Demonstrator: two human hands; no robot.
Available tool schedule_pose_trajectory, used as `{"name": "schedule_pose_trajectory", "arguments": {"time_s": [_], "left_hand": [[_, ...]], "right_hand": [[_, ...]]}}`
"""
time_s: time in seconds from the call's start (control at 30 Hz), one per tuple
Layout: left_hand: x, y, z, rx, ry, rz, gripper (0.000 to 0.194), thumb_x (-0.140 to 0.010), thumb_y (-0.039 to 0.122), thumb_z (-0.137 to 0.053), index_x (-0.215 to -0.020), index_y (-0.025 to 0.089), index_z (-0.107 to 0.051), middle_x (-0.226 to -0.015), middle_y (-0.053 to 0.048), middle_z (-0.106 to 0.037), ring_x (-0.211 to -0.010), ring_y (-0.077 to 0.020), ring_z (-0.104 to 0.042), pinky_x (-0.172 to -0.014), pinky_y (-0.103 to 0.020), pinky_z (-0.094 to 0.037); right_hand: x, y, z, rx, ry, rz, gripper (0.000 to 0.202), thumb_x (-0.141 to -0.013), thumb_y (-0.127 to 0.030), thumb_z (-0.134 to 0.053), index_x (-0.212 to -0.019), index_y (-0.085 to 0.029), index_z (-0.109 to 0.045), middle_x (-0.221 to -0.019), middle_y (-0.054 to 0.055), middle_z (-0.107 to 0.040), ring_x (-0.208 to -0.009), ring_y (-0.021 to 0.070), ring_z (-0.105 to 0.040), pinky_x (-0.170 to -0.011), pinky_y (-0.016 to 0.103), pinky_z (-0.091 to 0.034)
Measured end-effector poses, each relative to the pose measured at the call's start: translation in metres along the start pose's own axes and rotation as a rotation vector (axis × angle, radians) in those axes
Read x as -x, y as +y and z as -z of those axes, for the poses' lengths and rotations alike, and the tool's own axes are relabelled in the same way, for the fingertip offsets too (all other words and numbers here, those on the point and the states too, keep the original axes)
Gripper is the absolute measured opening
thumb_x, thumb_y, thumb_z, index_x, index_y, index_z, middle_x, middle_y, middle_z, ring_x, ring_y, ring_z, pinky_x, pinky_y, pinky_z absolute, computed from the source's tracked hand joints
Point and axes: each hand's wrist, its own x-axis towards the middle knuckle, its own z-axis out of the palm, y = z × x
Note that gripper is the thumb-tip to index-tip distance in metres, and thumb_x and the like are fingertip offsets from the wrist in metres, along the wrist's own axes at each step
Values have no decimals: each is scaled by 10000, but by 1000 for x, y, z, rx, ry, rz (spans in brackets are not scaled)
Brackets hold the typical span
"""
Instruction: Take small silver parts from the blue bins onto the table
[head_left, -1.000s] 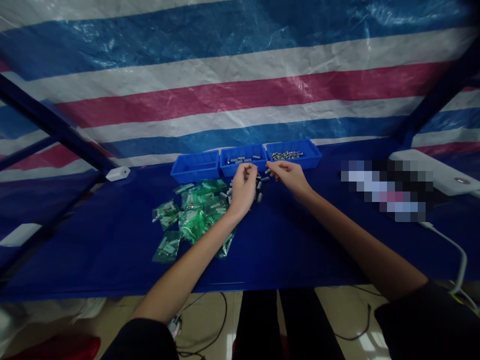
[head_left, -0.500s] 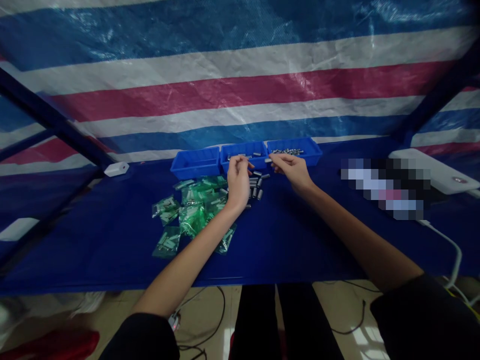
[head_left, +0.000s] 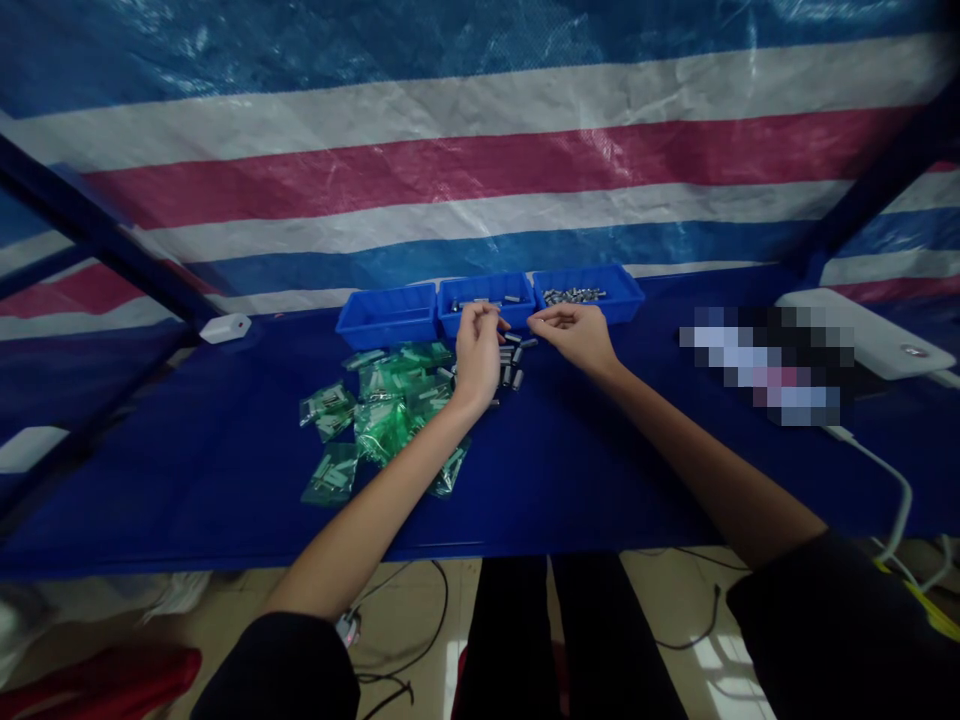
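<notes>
My left hand (head_left: 478,355) is closed in front of the middle blue bin (head_left: 486,285), fingers curled; whatever they hold is hidden. My right hand (head_left: 581,338) makes a pinch in front of the right blue bin (head_left: 630,300), and anything between the fingertips is too small to make out. Short silver metal cylinders (head_left: 517,379) lie loose on the table between and below the hands. Small metal pieces (head_left: 574,296) fill part of the right bin, and a few lie in the middle one. Green clear plastic bags (head_left: 386,425) with small parts inside are heaped left of my left hand.
The left blue bin (head_left: 386,310) stands beside the others on the blue table (head_left: 570,480). A white adapter (head_left: 225,328) sits at the back left. A white box-like device (head_left: 862,325) with a cable and a blurred-out object are at the right. A striped tarp (head_left: 480,160) hangs behind.
My right hand has drawn a little closer to the left one; the pale piece seen at its fingertips earlier barely shows now. My left hand stays curled. The whole view shifted slightly.
</notes>
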Motion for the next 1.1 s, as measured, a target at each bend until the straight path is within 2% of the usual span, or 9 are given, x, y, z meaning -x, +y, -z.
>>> {"name": "schedule_pose_trajectory", "arguments": {"time_s": [0.17, 0.43, 0.5, 0.57, 0.67, 0.73, 0.87, 1.03, 1.1], "left_hand": [[-1, 1, 2, 21, 13, 5, 93, -862, 191, -419, -798, 207, -484, -700, 17, -543, -586, -82, -478, -585, -211, -395], [-4, 6, 3, 73, 51, 22, 99, -872, 180, -413, -798, 204, -475, -683, 22, -533, -562, -76, -472, -605, -217, -394], [-4, 6, 3, 74, 54, 34, 98, -872, 177, -414, -801, 205, -475, -679, 24, -533, -561, -78, -469, -602, -217, -392], [-4, 6, 3, 73, 59, 39, 101, -871, 176, -412, -799, 206, -475, -676, 25, -532, -557, -79, -463, -595, -216, -388], [-4, 8, 3, 57, 62, 34, 105, -868, 172, -416, -786, 203, -475, -668, 26, -527, -561, -81, -460, -590, -216, -382], [-4, 8, 3, 23, 47, 44, 102, -857, 160, -425, -779, 200, -476, -672, 24, -531, -583, -86, -473, -599, -217, -384], [-2, 7, 4, -53, -20, 68, 104, -840, 142, -425, -792, 197, -500, -712, 11, -555, -618, -92, -487, -607, -221, -383], [-2, 4, 4, -79, -44, 74, 98, -825, 137, -439, -798, 198, -511, -726, 7, -567, -600, -92, -477, -594, -226, -367], [-2, 4, 3, -84, -50, 79, 99, -824, 136, -439, -797, 200, -510, -720, 8, -568, -592, -94, -473, -596, -231, -364]], "right_hand": [[2, -2, -1, -28, -25, -18, 247, -676, -382, -678, -742, -147, -718, -595, 36, -646, -553, 124, -570, -546, 266, -468], [-3, 4, 0, -72, 3, -74, 297, -649, -437, -697, -715, -147, -710, -567, 25, -631, -532, 127, -566, -532, 273, -481], [-4, 2, 0, -157, -34, -77, 350, -670, -453, -683, -837, -146, -715, -694, 55, -682, -638, 158, -623, -608, 295, -514], [-4, -4, -1, -266, -114, -45, 451, -706, -465, -655, -1056, -181, -665, -918, 78, -703, -823, 189, -652, -725, 325, -530], [-2, -11, -2, -304, -230, 41, 579, -729, -464, -641, -1257, -253, -533, -1167, 71, -634, -1036, 210, -604, -860, 366, -502], [1, -11, -1, -194, -259, 100, 515, -735, -431, -640, -1211, -245, -576, -1154, 70, -639, -1036, 215, -603, -861, 370, -498], [4, -2, 5, 190, -235, 218, 213, -757, -341, -620, -905, -219, -715, -923, 50, -698, -867, 191, -636, -749, 324, -503], [3, 9, 12, 523, -234, 218, 245, -680, -348, -706, -905, -253, -712, -918, 38, -677, -795, 190, -615, -699, 323, -482], [4, 12, 12, 601, -251, 197, 202, -689, -318, -699, -880, -254, -711, -891, 38, -669, -769, 186, -605, -671, 319, -471]]}}
